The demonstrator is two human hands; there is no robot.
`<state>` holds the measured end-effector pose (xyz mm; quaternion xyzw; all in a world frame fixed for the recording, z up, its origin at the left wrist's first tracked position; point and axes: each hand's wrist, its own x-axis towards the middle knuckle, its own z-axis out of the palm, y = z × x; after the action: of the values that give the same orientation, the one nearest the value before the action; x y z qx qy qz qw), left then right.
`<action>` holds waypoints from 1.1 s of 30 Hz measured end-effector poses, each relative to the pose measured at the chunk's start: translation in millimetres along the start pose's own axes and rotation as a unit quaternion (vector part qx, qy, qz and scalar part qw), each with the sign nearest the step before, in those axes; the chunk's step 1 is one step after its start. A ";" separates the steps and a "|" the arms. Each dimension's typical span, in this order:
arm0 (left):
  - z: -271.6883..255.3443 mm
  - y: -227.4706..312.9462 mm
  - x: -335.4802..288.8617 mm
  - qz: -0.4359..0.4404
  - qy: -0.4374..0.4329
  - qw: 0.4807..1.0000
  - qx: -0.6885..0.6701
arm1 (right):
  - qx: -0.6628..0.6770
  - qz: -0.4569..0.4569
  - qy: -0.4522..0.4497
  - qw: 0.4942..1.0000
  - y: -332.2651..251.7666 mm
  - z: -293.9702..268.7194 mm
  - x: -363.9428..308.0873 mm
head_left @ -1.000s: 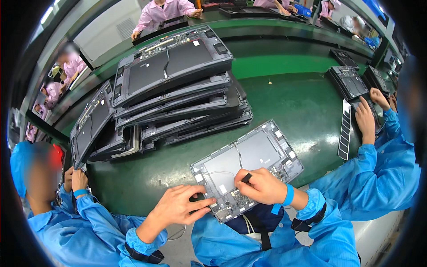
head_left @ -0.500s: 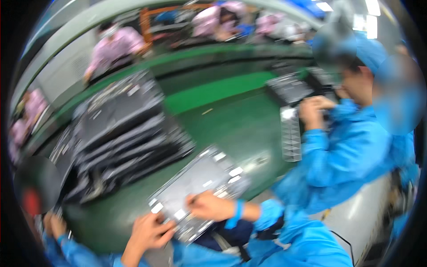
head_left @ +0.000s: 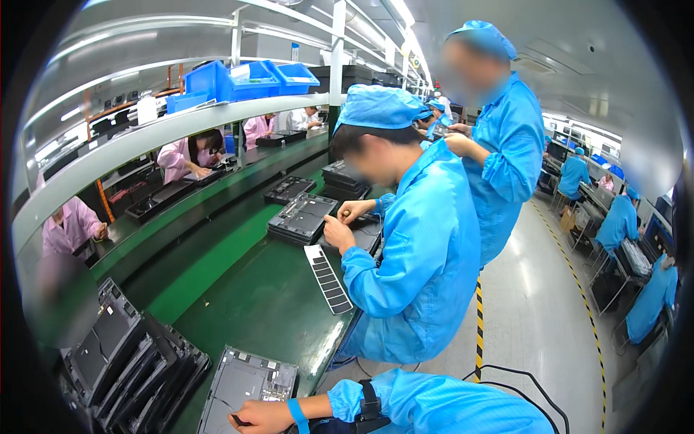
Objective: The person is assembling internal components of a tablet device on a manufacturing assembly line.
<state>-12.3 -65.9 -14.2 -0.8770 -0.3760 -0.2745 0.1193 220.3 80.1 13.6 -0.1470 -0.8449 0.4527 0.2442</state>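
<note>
At the bottom of the view, my right hand (head_left: 262,417) lies over the lower part of an opened grey laptop housing (head_left: 235,383). Its fingers are closed around a small dark object (head_left: 240,420) whose kind I cannot make out. A blue band circles that wrist. Small parts and white labels line the housing's upper edge. My left hand is out of view. To the left of the housing rises a leaning stack of similar dark housings (head_left: 119,354).
A co-worker in blue (head_left: 412,253) sits at the green bench (head_left: 260,289), handling parts beside stacked housings (head_left: 300,217) and a label strip (head_left: 329,280). Another person in blue (head_left: 499,145) stands behind. Black cables (head_left: 531,380) run at the right, over a striped floor line.
The view has swung to the right and up, so the housing and stack sit lower and further left. My left hand has left the view; my right stays at the housing.
</note>
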 end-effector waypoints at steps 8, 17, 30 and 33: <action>7.5 -1.6 -12.4 -0.074 0.023 0.994 -0.072 | -0.013 -0.010 0.009 1.000 -3.1 4.1 -0.4; 39.0 -19.4 -26.4 0.054 0.121 0.988 0.081 | 0.013 0.016 -0.033 0.999 -16.2 -8.5 1.0; -10.8 29.7 4.3 -0.258 0.078 0.963 -0.024 | 0.007 -0.023 -0.066 0.998 31.0 15.0 14.4; -7.3 21.1 -11.5 -0.264 0.083 0.961 0.008 | 0.016 -0.082 -0.038 0.996 27.4 24.7 10.6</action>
<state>-6.4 -90.3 -14.8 -0.7193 -0.5854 -0.3652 0.0807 198.7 82.9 -18.0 -0.0561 -0.8552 0.4500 0.2510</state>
